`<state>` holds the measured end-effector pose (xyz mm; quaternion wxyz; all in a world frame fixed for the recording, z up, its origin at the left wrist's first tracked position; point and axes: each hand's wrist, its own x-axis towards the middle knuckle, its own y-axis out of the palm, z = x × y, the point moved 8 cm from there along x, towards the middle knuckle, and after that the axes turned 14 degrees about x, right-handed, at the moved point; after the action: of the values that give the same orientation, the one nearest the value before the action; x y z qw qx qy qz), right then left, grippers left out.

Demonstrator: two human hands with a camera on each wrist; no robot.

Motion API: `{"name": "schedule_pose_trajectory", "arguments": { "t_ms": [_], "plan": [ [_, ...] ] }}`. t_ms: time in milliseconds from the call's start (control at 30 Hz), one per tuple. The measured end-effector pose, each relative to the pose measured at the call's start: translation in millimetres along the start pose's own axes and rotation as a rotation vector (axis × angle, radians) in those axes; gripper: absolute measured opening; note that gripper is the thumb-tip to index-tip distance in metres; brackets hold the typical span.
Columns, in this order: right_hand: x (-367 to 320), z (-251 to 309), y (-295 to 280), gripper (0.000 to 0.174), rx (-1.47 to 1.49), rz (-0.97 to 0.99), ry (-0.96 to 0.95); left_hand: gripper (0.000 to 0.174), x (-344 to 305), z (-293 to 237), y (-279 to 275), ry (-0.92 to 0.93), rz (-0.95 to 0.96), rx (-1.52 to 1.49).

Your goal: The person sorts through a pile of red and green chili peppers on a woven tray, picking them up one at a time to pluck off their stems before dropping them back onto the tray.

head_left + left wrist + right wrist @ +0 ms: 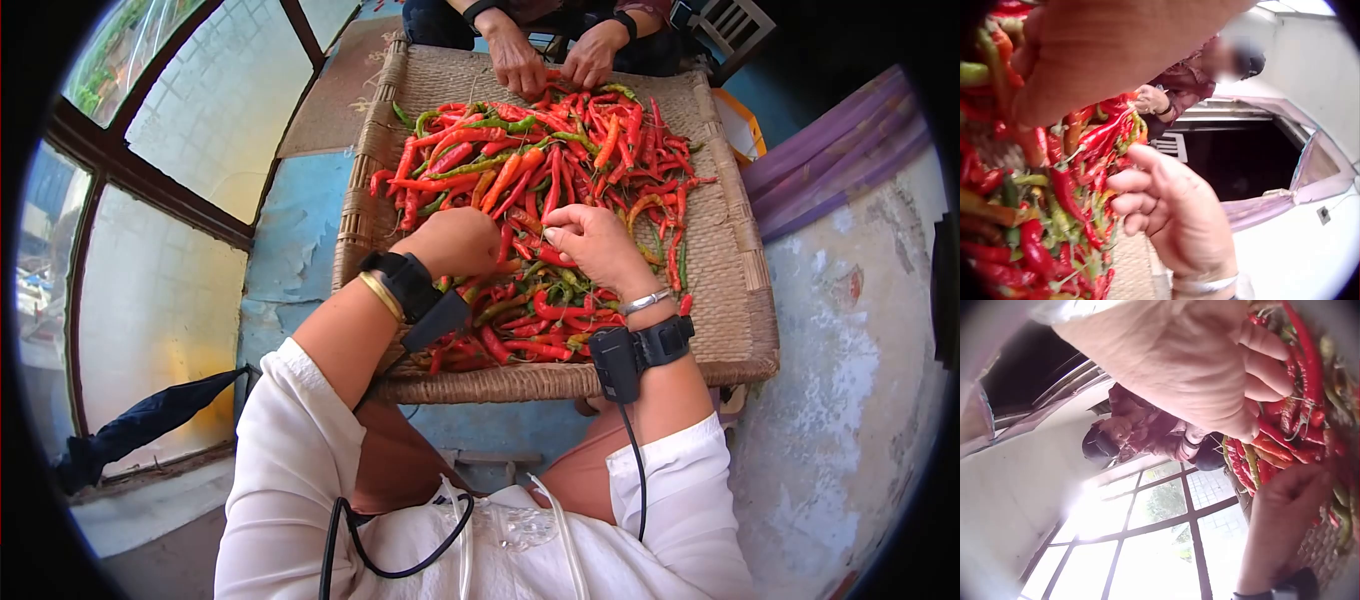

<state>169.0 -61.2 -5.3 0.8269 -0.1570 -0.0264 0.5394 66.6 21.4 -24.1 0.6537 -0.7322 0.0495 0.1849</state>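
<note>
Red, orange and green chili peppers (560, 150) lie heaped on a woven tray-like surface (725, 250). My left hand (455, 242) is over the near left of the heap with its fingers curled. In the left wrist view it grips an orange-brown chili pepper (1034, 147) under the thumb; its fingertips are mostly hidden. My right hand (597, 245) hovers close over the peppers just to the right, thumb near the index finger. From the left wrist view its fingers look loosely bent, and no pepper shows between them.
Opposite, another person's hands (550, 62) work at the far edge of the heap. A paned window (180, 110) stands on the left, with a dark folded umbrella (150, 425) below it. A purple curtain (840, 160) hangs beside the peeling wall (850, 330) on the right.
</note>
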Motion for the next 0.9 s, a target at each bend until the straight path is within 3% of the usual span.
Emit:
{"name": "schedule_pose_trajectory", "arguments": {
  "t_ms": [33,100,133,200,300,367,433,500,567,633,667,700,833,900],
  "plan": [
    [-0.8,0.3,3.0,0.029,0.027,0.007,0.037,0.021,-1.2,5.0,-0.9,0.001,0.002,0.002],
    [-3.3,6.0,8.8,0.030,0.056,0.013,0.076,0.017,-4.9,3.9,-11.4,0.106,-0.065,-0.392],
    [-5.4,8.0,11.4,0.029,0.081,0.009,0.121,0.017,-5.7,2.7,-13.5,0.108,-0.063,-0.391],
    [-6.4,5.7,13.2,0.028,0.106,0.007,0.165,0.014,-7.6,5.3,-19.2,0.061,-0.086,-0.713],
    [-5.3,7.1,15.8,0.027,0.207,0.066,0.104,0.007,-5.9,9.6,-23.8,0.084,-0.212,-0.736],
    [-5.7,4.0,20.1,0.025,0.226,0.212,0.171,0.007,-6.1,11.9,-26.8,0.107,-0.257,-0.740],
    [-5.8,9.8,9.0,0.024,0.146,0.165,0.144,0.008,-7.3,16.5,-29.4,0.128,-0.305,-0.745],
    [-3.5,13.3,-4.5,0.023,0.069,0.117,0.117,0.010,-7.0,31.0,-25.7,-0.034,-0.315,-0.397],
    [0.0,8.9,-37.0,0.034,0.388,-0.164,0.142,0.012,-6.0,35.5,-13.6,-0.068,-0.252,-0.303],
    [-3.4,19.9,-62.0,0.053,0.701,-0.401,-0.070,0.014,-6.1,35.0,-8.1,-0.103,-0.193,-0.207],
    [-6.2,22.0,-66.1,0.066,0.748,-0.424,-0.060,0.014,-5.5,34.8,-1.7,-0.164,-0.114,-0.074],
    [-5.5,18.6,-66.8,0.066,0.749,-0.424,-0.061,0.015,-6.0,34.4,3.4,-0.223,-0.035,0.058],
    [-1.9,6.1,-55.1,0.050,0.705,-0.345,0.037,0.019,-5.3,25.0,-1.2,-0.212,-0.031,0.100],
    [-0.2,7.0,-37.9,0.036,0.662,-0.205,0.095,0.021,-1.6,22.3,3.3,-0.192,-0.038,0.132]
  ]
}}
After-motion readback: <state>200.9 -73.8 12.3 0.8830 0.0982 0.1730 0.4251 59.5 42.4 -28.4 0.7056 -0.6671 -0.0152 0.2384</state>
